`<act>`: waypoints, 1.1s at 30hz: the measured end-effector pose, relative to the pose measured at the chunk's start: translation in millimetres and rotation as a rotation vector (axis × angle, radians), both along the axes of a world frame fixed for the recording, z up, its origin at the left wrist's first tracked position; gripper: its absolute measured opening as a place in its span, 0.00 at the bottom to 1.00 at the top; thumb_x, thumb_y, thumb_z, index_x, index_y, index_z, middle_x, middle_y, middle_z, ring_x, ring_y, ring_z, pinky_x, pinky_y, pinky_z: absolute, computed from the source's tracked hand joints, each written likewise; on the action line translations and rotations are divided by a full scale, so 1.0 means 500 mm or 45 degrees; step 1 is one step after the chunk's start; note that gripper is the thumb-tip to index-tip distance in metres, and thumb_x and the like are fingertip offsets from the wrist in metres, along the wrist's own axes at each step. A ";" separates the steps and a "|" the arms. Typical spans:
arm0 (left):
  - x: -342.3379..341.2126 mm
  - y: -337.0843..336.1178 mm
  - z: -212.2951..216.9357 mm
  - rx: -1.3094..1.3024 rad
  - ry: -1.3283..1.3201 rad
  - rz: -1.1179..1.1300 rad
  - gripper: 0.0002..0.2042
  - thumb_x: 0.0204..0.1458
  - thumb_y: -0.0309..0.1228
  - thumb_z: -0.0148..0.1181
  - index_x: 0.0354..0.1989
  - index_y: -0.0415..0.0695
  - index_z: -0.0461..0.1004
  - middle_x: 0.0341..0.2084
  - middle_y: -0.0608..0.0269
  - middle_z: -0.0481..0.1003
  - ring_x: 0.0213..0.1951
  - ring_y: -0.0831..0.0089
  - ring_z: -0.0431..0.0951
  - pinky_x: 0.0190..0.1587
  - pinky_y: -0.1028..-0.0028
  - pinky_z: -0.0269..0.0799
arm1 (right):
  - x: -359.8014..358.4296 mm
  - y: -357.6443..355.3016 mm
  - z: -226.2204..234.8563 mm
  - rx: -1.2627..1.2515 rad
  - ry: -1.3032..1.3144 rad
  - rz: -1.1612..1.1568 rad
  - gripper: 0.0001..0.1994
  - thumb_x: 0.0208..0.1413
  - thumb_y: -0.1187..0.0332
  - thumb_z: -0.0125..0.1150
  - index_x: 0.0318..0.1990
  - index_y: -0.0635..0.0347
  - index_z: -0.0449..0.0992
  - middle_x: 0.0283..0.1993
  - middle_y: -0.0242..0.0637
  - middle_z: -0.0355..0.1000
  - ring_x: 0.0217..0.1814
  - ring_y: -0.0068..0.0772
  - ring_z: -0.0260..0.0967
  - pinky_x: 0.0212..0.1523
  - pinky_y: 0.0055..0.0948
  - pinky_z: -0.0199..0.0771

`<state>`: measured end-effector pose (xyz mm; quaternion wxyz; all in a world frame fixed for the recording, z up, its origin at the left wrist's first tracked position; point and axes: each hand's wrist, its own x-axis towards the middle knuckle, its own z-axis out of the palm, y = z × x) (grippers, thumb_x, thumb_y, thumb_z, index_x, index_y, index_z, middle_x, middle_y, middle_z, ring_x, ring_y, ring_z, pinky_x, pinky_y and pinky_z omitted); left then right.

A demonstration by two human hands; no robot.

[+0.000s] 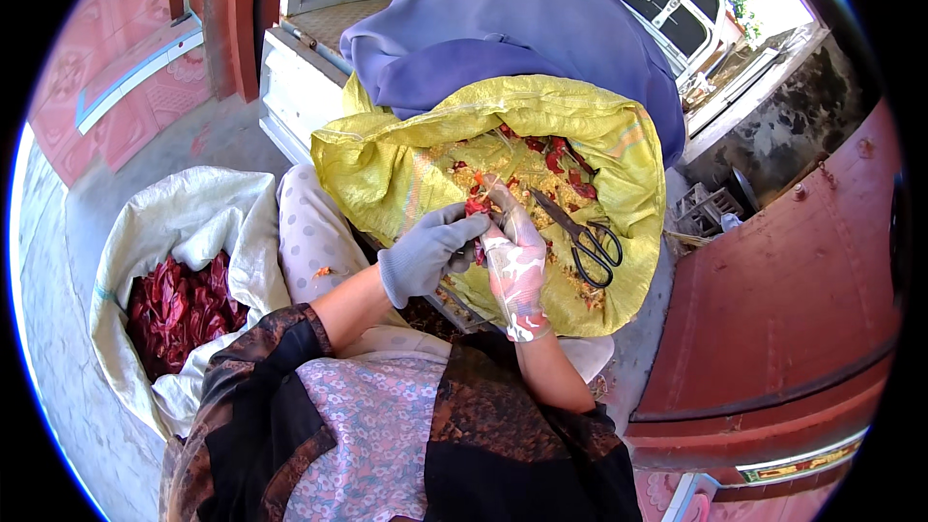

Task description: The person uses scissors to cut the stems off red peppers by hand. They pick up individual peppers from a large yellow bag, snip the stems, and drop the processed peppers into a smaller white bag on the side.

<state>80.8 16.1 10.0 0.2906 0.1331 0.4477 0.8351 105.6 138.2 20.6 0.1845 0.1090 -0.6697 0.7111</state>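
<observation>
My left hand [425, 251], in a grey glove, pinches a dried red chili pepper [478, 205] in front of me. My right hand [516, 266], gloved in pink and white camouflage, closes on it from the other side; the fingers partly hide it. Both hands are over an open yellow woven sack [377, 184], which holds yellow seeds [447, 162] and red chili pieces [556, 155]. Scissors [592, 249] with black handles lie on the seeds, to the right of my right hand, touched by neither.
At my left stands a white woven sack [237, 198] filled with dried red chilies [184, 309]. A bulky blue-purple cloth [522, 19] lies behind the yellow sack, near a white vehicle frame [696, 48]. A red metal panel [773, 300] rises on the right.
</observation>
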 end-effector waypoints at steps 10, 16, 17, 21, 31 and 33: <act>-0.032 0.024 -0.005 0.121 -0.008 -0.022 0.07 0.56 0.37 0.52 0.31 0.50 0.69 0.15 0.78 0.63 0.11 0.89 0.52 0.14 0.84 0.43 | 0.006 0.019 -0.001 0.246 -0.045 -0.091 0.19 0.55 0.79 0.52 0.55 0.63 0.67 0.50 0.38 0.70 0.48 0.21 0.67 0.46 0.18 0.66; -0.045 0.007 0.002 -0.042 0.192 0.127 0.09 0.54 0.34 0.54 0.37 0.42 0.74 0.22 0.72 0.73 0.15 0.90 0.57 0.17 0.85 0.49 | -0.007 0.077 0.063 0.893 0.191 -0.376 0.15 0.49 0.73 0.59 0.47 0.50 0.76 0.35 0.39 0.73 0.35 0.34 0.71 0.38 0.27 0.69; -0.044 0.002 0.004 -0.104 0.260 0.074 0.09 0.54 0.33 0.54 0.36 0.41 0.74 0.23 0.71 0.74 0.16 0.90 0.58 0.17 0.85 0.50 | -0.008 0.072 0.078 0.907 0.123 -0.307 0.15 0.49 0.73 0.60 0.46 0.50 0.76 0.34 0.38 0.73 0.35 0.35 0.71 0.38 0.27 0.69; -0.044 -0.007 0.010 -0.237 0.525 -0.065 0.10 0.54 0.33 0.51 0.25 0.41 0.70 0.19 0.72 0.68 0.19 0.87 0.59 0.22 0.82 0.54 | -0.052 0.088 0.066 1.004 0.413 0.089 0.13 0.47 0.74 0.62 0.43 0.52 0.77 0.33 0.36 0.74 0.37 0.37 0.72 0.39 0.28 0.70; -0.050 -0.006 -0.015 -0.251 0.633 -0.257 0.10 0.55 0.33 0.52 0.28 0.39 0.71 0.18 0.75 0.62 0.22 0.85 0.59 0.25 0.81 0.55 | -0.027 0.060 0.049 0.637 0.188 -0.054 0.04 0.50 0.73 0.59 0.33 0.62 0.77 0.27 0.34 0.73 0.24 0.24 0.67 0.24 0.22 0.66; -0.047 -0.013 -0.014 -0.236 0.613 -0.278 0.10 0.55 0.33 0.52 0.30 0.38 0.73 0.18 0.76 0.62 0.23 0.85 0.58 0.25 0.81 0.55 | -0.010 0.054 0.057 0.329 -0.264 0.056 0.04 0.51 0.73 0.58 0.32 0.64 0.76 0.26 0.33 0.73 0.20 0.21 0.64 0.20 0.20 0.62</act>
